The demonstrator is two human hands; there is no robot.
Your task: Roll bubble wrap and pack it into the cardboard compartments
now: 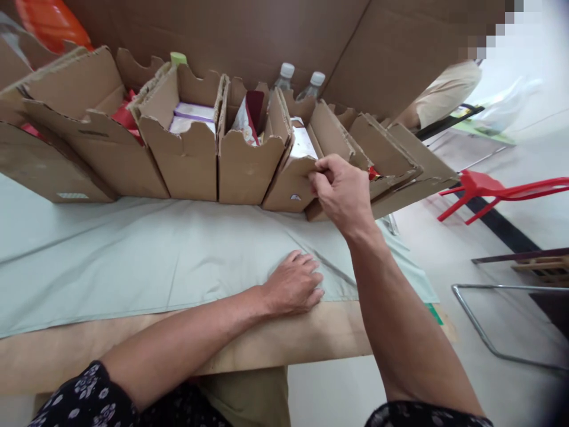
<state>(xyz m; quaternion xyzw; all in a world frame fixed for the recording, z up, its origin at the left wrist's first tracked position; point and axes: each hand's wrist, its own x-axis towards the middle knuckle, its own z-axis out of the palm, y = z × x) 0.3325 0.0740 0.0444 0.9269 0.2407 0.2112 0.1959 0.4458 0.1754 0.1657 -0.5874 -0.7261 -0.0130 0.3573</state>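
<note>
My right hand (340, 187) is closed at the front upper edge of a cardboard box (284, 190) that holds a white package (303, 142). Its fingers curl by that box's right corner, where the neighbouring box begins, and the fingertips are partly hidden. My left hand (294, 283) rests palm down and open on the pale green cloth (186, 255), holding nothing. Left of the gripped box stand a box (249, 169) with a red and white packet (249, 118) and a box (184, 166) with purple and white packages (193, 117).
More cardboard boxes (102, 148) stand in the row, some with red items. Two clear bottles (311, 86) with white caps and an orange thing (53, 24) are behind. A wooden table edge (311, 338) runs in front; a red chair (478, 187) and a metal frame (475, 323) stand right.
</note>
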